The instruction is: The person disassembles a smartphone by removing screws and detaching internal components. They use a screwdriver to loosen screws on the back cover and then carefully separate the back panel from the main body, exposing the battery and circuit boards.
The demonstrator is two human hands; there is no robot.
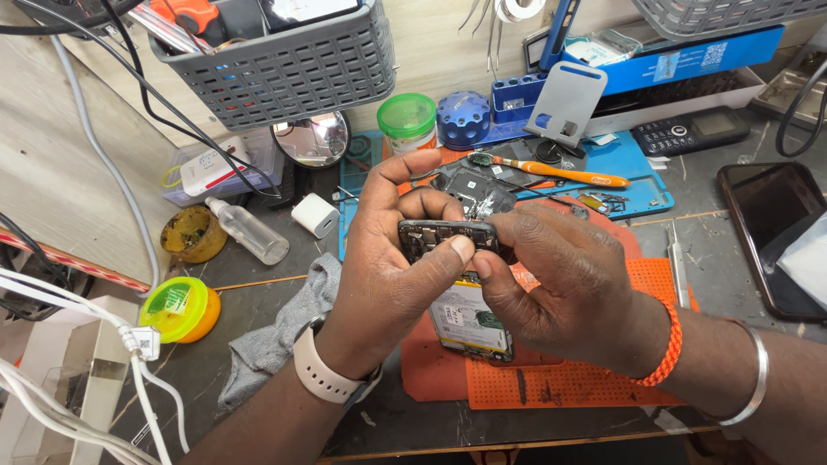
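An opened phone [461, 297] is held up over the orange mat [568, 379], near the middle of the view. Its back cover is off, and the battery and green board can be seen. The phone is gripped at its top end by both hands. The left hand [392, 267] is wrapped around the top left corner, with its thumb pressed on the top edge. The right hand [560, 280] is closed on the top right corner, with thumb and fingers pinched on the frame.

The step in hand looks like work on the phone's top edge, where a small part seems to be pressed or pulled by the thumbs. For the next move, a firm hold and a gentle push would likely be needed, so that nothing thin is bent.

At 12 o'clock from the hands, an orange screwdriver [560, 174] is laid on the blue mat [637, 164]. A green-lidded jar [407, 120] is seen at 11 o'clock. A grey cloth [276, 340] is spread at 8 o'clock. A dark phone [771, 237] is laid at 3 o'clock.

The spot under the thumbs is hidden, so what is being pressed cannot be told. The lower end of the phone is partly covered by the right palm. The grey basket [276, 69] at the top is cut off.
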